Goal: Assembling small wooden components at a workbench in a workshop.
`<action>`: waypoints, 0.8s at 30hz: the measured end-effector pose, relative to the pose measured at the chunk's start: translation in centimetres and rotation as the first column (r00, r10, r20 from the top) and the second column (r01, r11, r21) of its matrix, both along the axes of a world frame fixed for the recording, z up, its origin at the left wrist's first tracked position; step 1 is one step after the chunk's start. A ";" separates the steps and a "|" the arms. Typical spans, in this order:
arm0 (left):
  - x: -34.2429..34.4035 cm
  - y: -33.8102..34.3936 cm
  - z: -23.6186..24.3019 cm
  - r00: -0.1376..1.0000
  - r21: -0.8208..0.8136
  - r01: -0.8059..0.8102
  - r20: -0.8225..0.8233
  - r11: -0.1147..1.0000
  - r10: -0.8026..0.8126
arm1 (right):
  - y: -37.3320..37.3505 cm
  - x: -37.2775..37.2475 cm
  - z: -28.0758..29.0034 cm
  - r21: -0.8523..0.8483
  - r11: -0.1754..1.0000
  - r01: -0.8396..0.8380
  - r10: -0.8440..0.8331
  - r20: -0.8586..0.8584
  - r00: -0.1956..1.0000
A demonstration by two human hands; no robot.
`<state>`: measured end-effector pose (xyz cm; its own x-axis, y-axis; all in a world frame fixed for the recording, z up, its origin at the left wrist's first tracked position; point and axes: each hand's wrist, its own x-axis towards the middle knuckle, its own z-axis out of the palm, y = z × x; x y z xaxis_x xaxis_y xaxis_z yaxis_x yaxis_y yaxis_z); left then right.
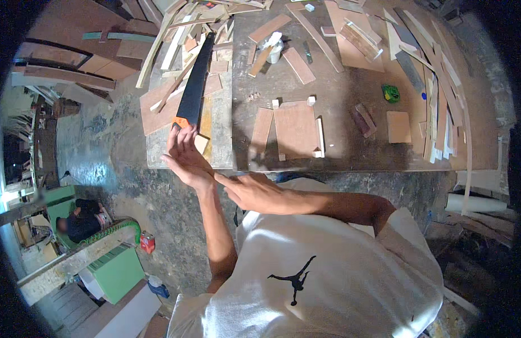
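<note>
Handsaw over the left part of the counter, slanting from near the front edge toward the far one.
Fingers of the left hand, loosely spread, palm up, overlap its orange handle; whether they grip it, I cannot tell. The right hand points a finger at the left wrist, pinching nothing visible. A careless reach could nick skin on the thin, dark blade, and its tapering tip might snag the rough wood scraps. Near the front edge, a flat, reddish-brown panel has squared, pale blocks at its corners; if loose, a bump could shift them. Slender wooden strips crowd the right edge.
</note>
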<state>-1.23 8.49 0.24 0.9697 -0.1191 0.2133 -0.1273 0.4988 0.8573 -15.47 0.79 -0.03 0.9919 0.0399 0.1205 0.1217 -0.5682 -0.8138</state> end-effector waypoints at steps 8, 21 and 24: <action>2.7 1.4 -0.5 0.888 0.146 0.117 0.428 0.982 -0.169 | -0.5 -0.5 -0.4 0.770 0.635 0.060 0.080 -0.142 0.987; 0.9 -2.9 -2.7 0.831 0.280 0.196 0.462 0.940 -0.311 | -2.3 -1.9 -0.6 0.700 0.708 0.095 -0.028 -0.108 0.994; 1.9 -4.5 -5.5 0.887 0.434 0.131 0.350 0.891 -0.300 | -4.6 -2.4 -1.4 0.475 0.880 0.009 -0.058 0.089 0.994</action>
